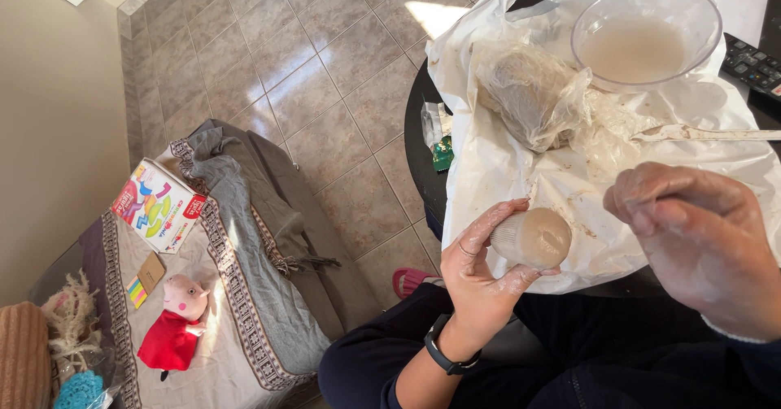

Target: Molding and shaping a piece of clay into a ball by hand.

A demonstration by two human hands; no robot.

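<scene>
My left hand grips a small rounded cup-like object coated in beige clay, held over the edge of a white plastic sheet. Clay smears cover my fingers. My right hand hovers just right of the object with fingers curled in and nothing visibly in it, also clay-smeared. A black band sits on my left wrist.
On the sheet sit a clear bowl of cloudy water, a clay lump wrapped in plastic and a flat tool. A remote lies at the right. To the left a seat holds a blanket, a plush pig and a colourful box.
</scene>
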